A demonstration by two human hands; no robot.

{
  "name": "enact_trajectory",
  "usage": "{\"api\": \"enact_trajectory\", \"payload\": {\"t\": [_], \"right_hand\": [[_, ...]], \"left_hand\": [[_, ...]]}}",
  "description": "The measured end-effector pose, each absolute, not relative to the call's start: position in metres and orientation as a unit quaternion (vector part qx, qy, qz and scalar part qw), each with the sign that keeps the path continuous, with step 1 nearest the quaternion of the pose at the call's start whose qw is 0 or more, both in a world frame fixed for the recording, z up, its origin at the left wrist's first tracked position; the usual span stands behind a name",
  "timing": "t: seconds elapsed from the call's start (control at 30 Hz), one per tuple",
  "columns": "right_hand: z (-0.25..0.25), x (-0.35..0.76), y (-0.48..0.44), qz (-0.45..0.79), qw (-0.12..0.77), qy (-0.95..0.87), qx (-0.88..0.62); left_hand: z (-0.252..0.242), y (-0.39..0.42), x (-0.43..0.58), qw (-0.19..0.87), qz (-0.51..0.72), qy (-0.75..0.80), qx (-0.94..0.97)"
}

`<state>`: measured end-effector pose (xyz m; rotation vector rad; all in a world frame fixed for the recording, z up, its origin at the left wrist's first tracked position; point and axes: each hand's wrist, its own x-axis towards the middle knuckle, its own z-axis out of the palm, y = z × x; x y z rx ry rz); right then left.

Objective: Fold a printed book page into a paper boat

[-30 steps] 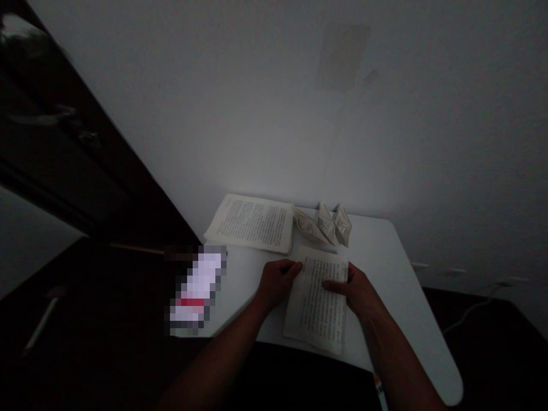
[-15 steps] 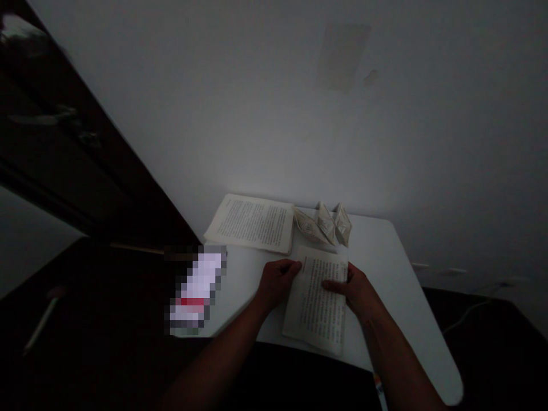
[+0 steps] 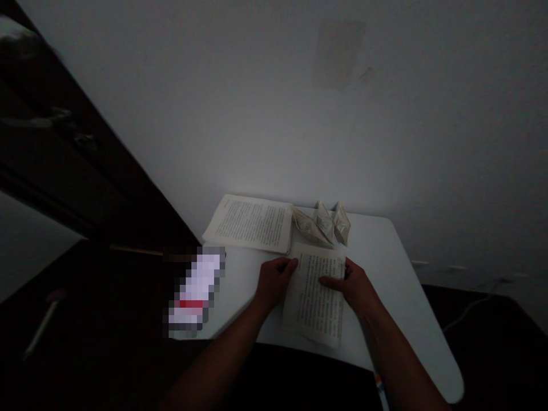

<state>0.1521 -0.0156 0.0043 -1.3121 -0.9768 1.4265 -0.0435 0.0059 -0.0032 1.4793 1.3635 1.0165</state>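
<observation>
A printed sheet of paper (image 3: 317,308) is held over the front of the white table between both hands. My left hand (image 3: 274,279) pinches its left edge near the upper corner. My right hand (image 3: 353,285) grips the right edge, thumb lying flat on the print and fingers hidden behind the sheet. Just beyond the sheet stand several folded paper boats (image 3: 325,222), made of printed pages. To their left lies a stack of printed pages (image 3: 252,222), touching or nearly touching the nearest boat.
A blurred-out phone-like object (image 3: 194,297) lies at the left edge of the white table (image 3: 398,297). Behind the table rises a pale wall (image 3: 240,114). A dark door (image 3: 77,131) stands at the left. A cable (image 3: 471,308) hangs low at the right.
The view has shifted slightly. Both hands keep their hold on the sheet, which seems tilted a little differently. The boats and the page stack have not moved.
</observation>
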Motion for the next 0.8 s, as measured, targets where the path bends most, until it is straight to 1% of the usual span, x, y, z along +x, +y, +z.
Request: {"api": "enact_trajectory", "payload": {"t": [0.3, 0.63, 0.8], "right_hand": [[0.0, 0.15, -0.013, 0.587, 0.476, -0.367, -0.542], [-0.004, 0.155, -0.015, 0.599, 0.483, -0.361, -0.527], [-0.006, 0.157, -0.015, 0.606, 0.487, -0.352, -0.522]], "left_hand": [[-0.002, 0.004, -0.039, 0.371, 0.404, 0.562, 0.619], [-0.002, 0.003, -0.039, 0.358, 0.407, 0.575, 0.613], [-0.002, 0.005, -0.041, 0.368, 0.419, 0.564, 0.609]]}}
